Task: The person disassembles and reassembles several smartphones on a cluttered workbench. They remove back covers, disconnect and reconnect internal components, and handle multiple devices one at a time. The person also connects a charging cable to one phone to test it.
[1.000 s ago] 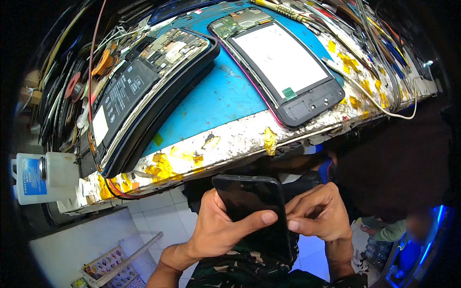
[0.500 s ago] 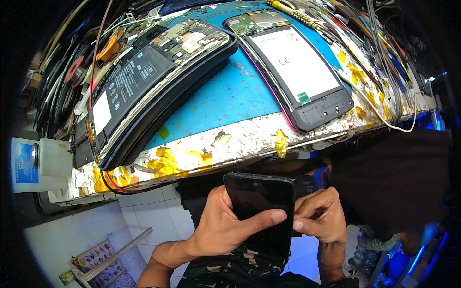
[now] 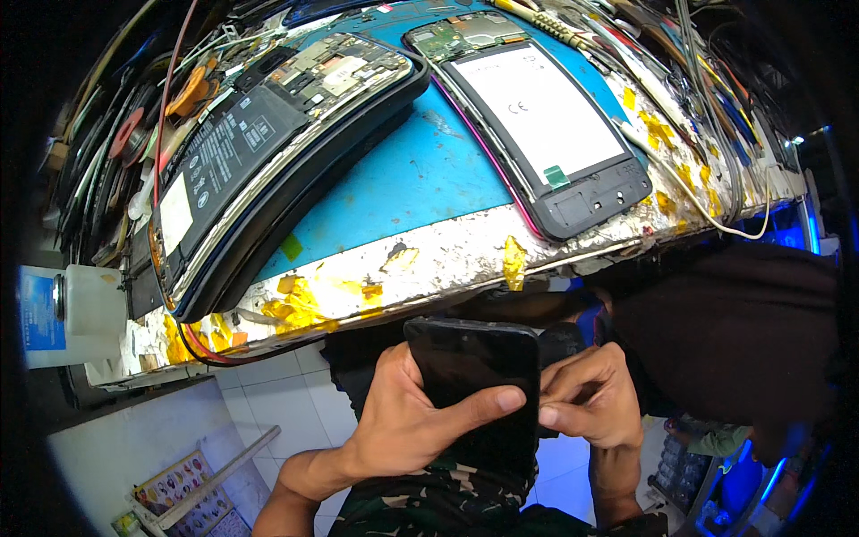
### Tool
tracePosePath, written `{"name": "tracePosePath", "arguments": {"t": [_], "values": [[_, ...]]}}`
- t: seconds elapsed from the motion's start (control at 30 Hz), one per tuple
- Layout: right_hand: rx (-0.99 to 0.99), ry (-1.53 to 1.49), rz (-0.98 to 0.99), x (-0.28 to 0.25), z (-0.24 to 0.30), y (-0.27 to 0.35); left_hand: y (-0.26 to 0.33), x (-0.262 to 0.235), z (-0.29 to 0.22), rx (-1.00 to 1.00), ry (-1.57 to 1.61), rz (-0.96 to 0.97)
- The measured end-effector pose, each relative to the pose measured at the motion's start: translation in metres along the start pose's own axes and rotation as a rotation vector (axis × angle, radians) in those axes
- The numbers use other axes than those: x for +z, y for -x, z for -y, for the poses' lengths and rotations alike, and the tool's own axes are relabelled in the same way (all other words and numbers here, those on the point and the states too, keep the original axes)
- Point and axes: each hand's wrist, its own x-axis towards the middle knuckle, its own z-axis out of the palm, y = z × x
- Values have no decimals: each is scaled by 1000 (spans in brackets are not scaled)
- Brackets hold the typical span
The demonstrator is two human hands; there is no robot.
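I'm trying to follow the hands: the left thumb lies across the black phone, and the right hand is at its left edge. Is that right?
Not the edge: the head view shows the right hand at the right edge of the black phone. The left thumb does lie across it.

Left hand (image 3: 394, 421) is gripping, thumb (image 3: 488, 407) pointing right; right hand (image 3: 598, 398) is holding fingers (image 3: 577, 374) bent just beside that grip; forearms (image 3: 315, 474) are slanting below.

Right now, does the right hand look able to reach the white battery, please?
Probably yes: the white battery lies uncovered, though the right hand, beside the black phone, would have to rise over the bench.
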Motion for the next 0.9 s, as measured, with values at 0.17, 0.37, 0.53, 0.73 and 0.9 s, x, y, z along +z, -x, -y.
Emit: {"name": "tracePosePath", "arguments": {"t": [0.17, 0.37, 0.53, 0.73, 0.9], "values": [[25, 5, -10, 1, 2, 0, -1, -1, 2, 23, 8, -17], [-18, -31, 7, 2, 1, -1, 0, -1, 2, 22, 22, -20], [27, -23, 4, 1, 2, -1, 0, 0, -1, 16, 23, -23], [18, -9, -2, 2, 2, -1, -1, -1, -3, 3, -9, -9], [28, 4, -5, 1, 3, -2, -1, 0, -3, 34, -5, -13]]}}
